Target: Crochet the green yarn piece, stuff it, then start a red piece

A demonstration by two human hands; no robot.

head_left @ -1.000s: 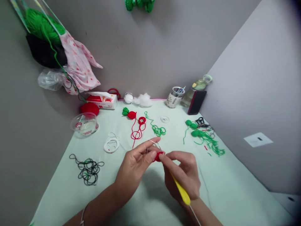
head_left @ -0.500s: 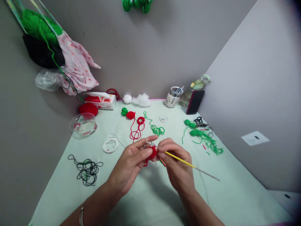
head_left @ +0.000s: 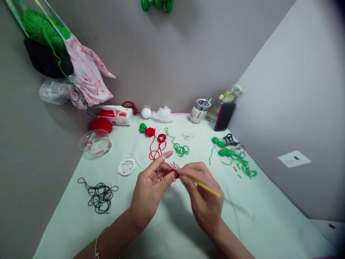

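Note:
My left hand (head_left: 149, 187) pinches a small red crochet piece (head_left: 174, 174) between thumb and fingers, its index finger raised with white yarn (head_left: 163, 157) looped round it. My right hand (head_left: 206, 194) closes on a crochet hook with a yellow handle (head_left: 207, 187); the hook's tip end is at the red piece, hidden by the fingers. A coil of white yarn (head_left: 126, 167) lies left of my left hand, its strand running toward that hand. Beyond the hands are a red piece with a green top (head_left: 149, 132) and loose green yarn (head_left: 181, 149).
Tangled black yarn (head_left: 101, 198) lies at the left, near a clear plastic bowl (head_left: 97, 145). Along the back stand a tissue box (head_left: 118, 116), white stuffing (head_left: 163, 115), a pen holder (head_left: 199, 112) and a phone (head_left: 225, 117). Green pieces (head_left: 222, 152) with yarn lie at the right.
My left hand has turned more upright, with its index finger higher and further left. The red piece has tilted and is more covered by fingers. My right hand has changed the hook's angle.

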